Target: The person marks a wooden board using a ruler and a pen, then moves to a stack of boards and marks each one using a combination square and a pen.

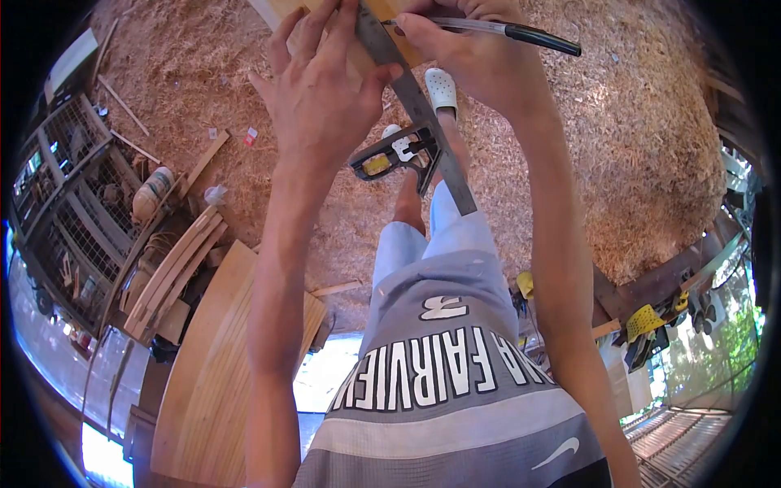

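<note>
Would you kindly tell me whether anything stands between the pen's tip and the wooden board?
Nothing visible does: the pen in the right hand has its tip over the wooden board, beside the steel ruler; contact is unclear.

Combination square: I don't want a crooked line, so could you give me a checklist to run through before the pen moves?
1. Left hand on the blade: ok, the thumb lies on it.
2. Right hand gripping the pen: ok.
3. Pen tip beside the blade's edge: ok.
4. Pen tip touching the board: cannot tell, too small.
5. Square's head seated against the board: not ok, it shows apart, with ground visible between.
6. Board supported underneath: cannot tell, no support shows.
</note>
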A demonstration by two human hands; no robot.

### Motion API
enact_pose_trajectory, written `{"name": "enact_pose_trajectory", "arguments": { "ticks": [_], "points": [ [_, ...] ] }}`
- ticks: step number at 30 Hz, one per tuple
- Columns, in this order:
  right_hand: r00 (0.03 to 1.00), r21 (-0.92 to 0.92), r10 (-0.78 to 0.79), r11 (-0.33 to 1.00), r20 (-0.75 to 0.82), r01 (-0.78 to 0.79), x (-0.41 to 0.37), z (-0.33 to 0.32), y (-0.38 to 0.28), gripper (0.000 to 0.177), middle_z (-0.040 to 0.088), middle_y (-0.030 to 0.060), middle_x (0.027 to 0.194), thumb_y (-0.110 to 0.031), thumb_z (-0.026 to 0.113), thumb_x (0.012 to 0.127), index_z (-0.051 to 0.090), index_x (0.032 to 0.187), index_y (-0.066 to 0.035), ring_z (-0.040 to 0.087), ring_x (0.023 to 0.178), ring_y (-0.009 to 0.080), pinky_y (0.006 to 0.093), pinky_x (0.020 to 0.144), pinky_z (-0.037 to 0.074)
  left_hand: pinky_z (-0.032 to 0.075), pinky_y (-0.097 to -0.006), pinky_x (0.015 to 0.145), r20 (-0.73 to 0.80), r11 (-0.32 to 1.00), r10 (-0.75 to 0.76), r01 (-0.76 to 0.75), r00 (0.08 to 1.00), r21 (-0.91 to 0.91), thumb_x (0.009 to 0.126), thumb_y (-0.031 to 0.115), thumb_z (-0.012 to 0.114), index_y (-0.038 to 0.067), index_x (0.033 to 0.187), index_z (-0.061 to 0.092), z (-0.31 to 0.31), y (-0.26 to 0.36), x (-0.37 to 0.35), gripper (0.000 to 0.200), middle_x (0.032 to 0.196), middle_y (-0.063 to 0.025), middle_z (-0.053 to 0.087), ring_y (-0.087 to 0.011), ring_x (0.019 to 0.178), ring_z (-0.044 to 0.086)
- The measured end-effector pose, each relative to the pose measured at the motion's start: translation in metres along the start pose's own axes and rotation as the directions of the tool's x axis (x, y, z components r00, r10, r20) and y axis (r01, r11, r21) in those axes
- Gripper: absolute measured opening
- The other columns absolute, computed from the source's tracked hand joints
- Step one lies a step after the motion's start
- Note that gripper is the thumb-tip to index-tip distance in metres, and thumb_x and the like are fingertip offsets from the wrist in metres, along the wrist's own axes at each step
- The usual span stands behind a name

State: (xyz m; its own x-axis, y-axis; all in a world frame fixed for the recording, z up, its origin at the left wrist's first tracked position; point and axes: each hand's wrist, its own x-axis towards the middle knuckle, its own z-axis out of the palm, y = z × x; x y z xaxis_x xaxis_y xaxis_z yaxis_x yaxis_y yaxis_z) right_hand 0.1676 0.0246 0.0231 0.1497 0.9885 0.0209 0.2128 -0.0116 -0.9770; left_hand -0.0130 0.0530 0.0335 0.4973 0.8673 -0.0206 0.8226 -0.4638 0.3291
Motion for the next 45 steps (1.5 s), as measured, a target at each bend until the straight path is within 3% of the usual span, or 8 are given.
{"name": "enact_pose_trajectory", "arguments": {
  "ticks": [6, 22, 31, 34, 36, 40, 42, 45],
  "points": [
    [0.976, -0.094, 0.192, 0.979, 0.101, -0.183, -0.035, -0.015, 0.009, 0.014, 0.076, 0.0057, 0.087, -0.009, 0.076, 0.092, 0.075, 0.103, 0.0, 0.07, 0.079, 0.0087, 0.0242, 0.072, 0.056, 0.03, -0.0515, 0.119, -0.019, 1.0, 0.009, -0.009, 1.0, 0.002, 0.076, 0.028, 0.086, 0.006, 0.153, 0.05, -0.002, 0.008, 0.001, 0.088, 0.155, -0.0098, 0.049, -0.0381, 0.144, 0.039],
    [0.999, -0.161, 0.023, 0.987, 0.035, -0.017, -0.027, -0.006, 0.005, 0.014, 0.074, 0.0049, 0.083, -0.009, 0.075, 0.093, 0.074, 0.099, 0.002, 0.066, 0.074, 0.0072, 0.0242, 0.067, 0.053, 0.03, -0.0508, 0.118, -0.033, 0.997, 0.03, -0.028, 0.999, 0.065, 0.077, 0.03, 0.086, 0.007, 0.155, 0.048, 0.008, -0.004, -0.002, 0.089, 0.158, -0.0074, 0.047, -0.0364, 0.144, 0.039],
    [0.972, -0.102, 0.221, 0.972, 0.083, -0.213, -0.062, -0.018, 0.01, 0.016, 0.074, 0.0068, 0.084, -0.011, 0.071, 0.097, 0.073, 0.103, 0.004, 0.068, 0.077, 0.0096, 0.0259, 0.069, 0.055, 0.028, -0.0535, 0.119, 0.024, 1.0, 0.0, 0.0, 1.0, 0.017, 0.079, 0.031, 0.085, 0.008, 0.155, 0.047, 0.0, 0.001, 0.001, 0.089, 0.159, -0.0078, 0.046, -0.0366, 0.145, 0.038],
    [0.947, -0.035, 0.295, 0.953, -0.13, -0.301, -0.081, -0.002, 0.018, 0.027, 0.074, 0.0144, 0.083, -0.028, 0.067, 0.098, 0.074, 0.103, -0.002, 0.073, 0.075, 0.0234, 0.0334, 0.07, 0.056, 0.028, -0.0536, 0.119, 0.026, 0.997, 0.003, -0.005, 1.0, 0.081, 0.08, 0.031, 0.084, 0.008, 0.156, 0.046, 0.0, -0.001, 0.0, 0.088, 0.159, -0.0082, 0.046, -0.0367, 0.145, 0.038],
    [0.827, -0.169, 0.554, 0.827, 0.091, -0.536, -0.095, 0.003, 0.009, 0.034, 0.073, 0.0159, 0.083, -0.033, 0.065, 0.1, 0.074, 0.107, -0.001, 0.071, 0.073, 0.0261, 0.0365, 0.068, 0.054, 0.028, -0.0536, 0.119, 0.029, 0.998, -0.003, 0.002, 1.0, 0.057, 0.08, 0.031, 0.084, 0.008, 0.156, 0.046, -0.002, 0.001, 0.002, 0.088, 0.159, -0.0083, 0.046, -0.0368, 0.145, 0.038],
    [0.805, 0.07, 0.591, 0.802, 0.044, -0.593, -0.111, 0.02, 0.018, 0.037, 0.071, 0.0162, 0.077, -0.034, 0.065, 0.1, 0.075, 0.107, 0.001, 0.068, 0.07, 0.0262, 0.0377, 0.065, 0.051, 0.029, -0.0531, 0.119, 0.027, 0.999, -0.01, 0.009, 1.0, 0.036, 0.078, 0.031, 0.085, 0.008, 0.155, 0.047, -0.003, 0.0, 0.001, 0.089, 0.158, -0.0085, 0.047, -0.0367, 0.145, 0.039],
    [0.786, 0.004, 0.615, 0.787, 0.062, -0.616, -0.108, 0.019, 0.015, 0.036, 0.071, 0.0065, 0.083, -0.027, 0.065, 0.104, 0.073, 0.108, 0.007, 0.062, 0.075, 0.0098, 0.029, 0.066, 0.049, 0.029, -0.0526, 0.119, 0.022, 0.999, -0.008, 0.007, 1.0, 0.035, 0.078, 0.031, 0.085, 0.008, 0.155, 0.048, 0.0, -0.001, 0.0, 0.089, 0.158, -0.0082, 0.048, -0.0366, 0.145, 0.039],
    [0.777, 0.01, 0.627, 0.778, 0.058, -0.629, -0.108, 0.018, 0.014, 0.036, 0.071, 0.006, 0.082, -0.028, 0.066, 0.104, 0.073, 0.107, 0.007, 0.061, 0.075, 0.0091, 0.0285, 0.067, 0.049, 0.03, -0.0516, 0.119, 0.007, 0.999, 0.002, -0.003, 1.0, 0.036, 0.076, 0.03, 0.086, 0.008, 0.154, 0.048, 0.002, -0.002, 0.001, 0.09, 0.158, -0.008, 0.048, -0.0363, 0.145, 0.04]
  ]
}}
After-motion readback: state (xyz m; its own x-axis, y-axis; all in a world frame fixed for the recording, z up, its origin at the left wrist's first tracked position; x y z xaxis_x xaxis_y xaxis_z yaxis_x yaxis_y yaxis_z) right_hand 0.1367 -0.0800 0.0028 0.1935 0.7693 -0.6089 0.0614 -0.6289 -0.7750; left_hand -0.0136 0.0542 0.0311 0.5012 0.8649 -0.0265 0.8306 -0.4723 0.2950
